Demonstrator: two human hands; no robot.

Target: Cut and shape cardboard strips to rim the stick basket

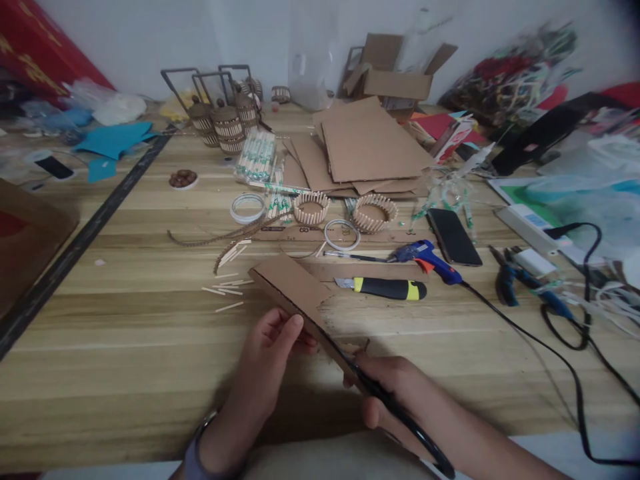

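Observation:
My left hand [277, 343] pinches the edge of a brown cardboard piece [295, 283], thumb on the near face and fingers behind it. The cardboard is tilted above the table, its corrugated edge toward me. My right hand [395, 387] is closed around black-handled scissors [400, 407], whose blades lie along the cardboard's lower right end, partly hidden by fingers and cardboard. Just beyond the cardboard lies a yellow and black utility knife [390, 288] with its blade out. Loose short sticks [227, 287] are scattered to the left of the cardboard.
A blue glue gun [425, 257] trails a black cord to the right, near a phone [454, 237] and pliers [505, 280]. Two stick rings [375, 215] stand before stacked cardboard sheets [375, 143]. White tape rolls [247, 209] and small stick-covered lanterns [227, 127] are farther back.

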